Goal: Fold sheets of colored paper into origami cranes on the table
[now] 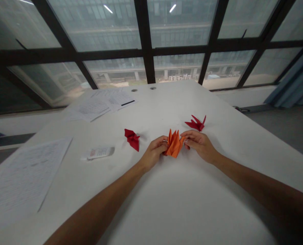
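An orange folded paper figure (174,144) stands on the white table (182,204) between my two hands. My left hand (153,153) pinches its left side and my right hand (199,144) pinches its right side. A dark red folded paper piece (132,139) lies on the table to the left of my left hand. Just beyond my right hand rests another red paper crane (196,124) with spread points.
A small white card or packet (100,152) lies left of the hands. Printed sheets (23,177) lie at the near left, with more papers (102,103) at the far left. Large windows with dark frames (145,51) stand beyond the table's far edge.
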